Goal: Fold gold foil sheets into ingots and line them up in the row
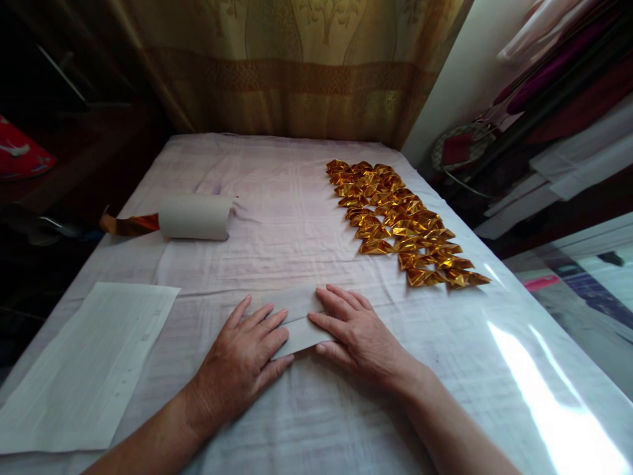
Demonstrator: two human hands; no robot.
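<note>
A small pale grey folded paper (pixel 297 318) lies on the cloth-covered table (pixel 277 218) near its front edge. My left hand (pixel 242 359) lies flat on the paper's left part, fingers stretched out. My right hand (pixel 353 333) presses flat on its right part, fingers pointing left. Neither hand grips anything. Several folded gold foil pieces (pixel 403 221) lie in rows at the right of the table, beyond my right hand.
A roll of white-backed gold foil (pixel 195 216) lies at the left. A stack of pale sheets (pixel 86 366) sits at the front left. Clear plastic (pixel 534 369) covers the table's right side. A curtain (pixel 297 66) hangs behind; shelves with cloth (pixel 558 79) stand right.
</note>
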